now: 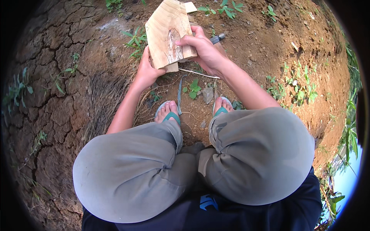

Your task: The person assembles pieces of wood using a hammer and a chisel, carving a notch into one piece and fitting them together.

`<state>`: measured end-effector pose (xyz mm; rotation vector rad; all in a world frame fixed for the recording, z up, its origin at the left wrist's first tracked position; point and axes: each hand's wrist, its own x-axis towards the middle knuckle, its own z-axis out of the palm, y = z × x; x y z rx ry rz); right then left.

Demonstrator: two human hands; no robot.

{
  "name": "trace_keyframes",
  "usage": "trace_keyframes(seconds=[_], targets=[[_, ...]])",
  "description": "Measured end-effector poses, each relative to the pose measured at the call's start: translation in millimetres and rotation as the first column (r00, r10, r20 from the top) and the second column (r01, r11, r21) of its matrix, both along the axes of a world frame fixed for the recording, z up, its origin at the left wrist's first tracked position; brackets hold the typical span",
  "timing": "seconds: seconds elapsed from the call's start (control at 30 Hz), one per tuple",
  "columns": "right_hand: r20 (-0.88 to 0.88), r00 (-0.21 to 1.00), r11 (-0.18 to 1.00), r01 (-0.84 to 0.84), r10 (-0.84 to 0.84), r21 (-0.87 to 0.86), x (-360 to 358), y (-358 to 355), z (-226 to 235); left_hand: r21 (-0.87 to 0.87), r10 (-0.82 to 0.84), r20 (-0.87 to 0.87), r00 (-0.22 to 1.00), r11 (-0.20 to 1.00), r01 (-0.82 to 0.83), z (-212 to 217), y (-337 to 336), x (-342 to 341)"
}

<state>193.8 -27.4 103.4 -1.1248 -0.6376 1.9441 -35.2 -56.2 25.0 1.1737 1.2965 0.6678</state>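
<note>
A pale wooden board with a pointed top and a rough, bark-like patch is held up in front of my feet, tilted. My left hand grips its lower left edge, the fingers mostly hidden behind the wood. On the right edge my right hand is closed, thumb lying on the front face beside the rough patch. Another piece of pale wood shows below the board's lower edge, and a light wooden end sticks out behind its top. Just beyond my right hand lies a dark, blocky object, partly hidden; its kind is unclear.
My bent knees and feet in green-strapped flip-flops are close below the board. Cracked brown soil spreads to the left, with dry grass beside my left forearm. Small green plants grow between my feet and around.
</note>
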Motion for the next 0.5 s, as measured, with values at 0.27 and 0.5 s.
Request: trace_keyframes(seconds=[0.27,0.5], targets=[[0.103,0.981,0.986,-0.163,0.166,-0.040,-30.6,5.8,-3.1,-0.027,-0.008,-0.101,0.995,1.000,0.005,-2.7,-13.3,2.3],[-0.220,0.975,0.992,0.009,-0.037,-0.127,-26.3,-3.3,-17.4,-0.115,0.170,-0.065,0.983,0.977,-0.177,0.9,-21.7,-2.1]])
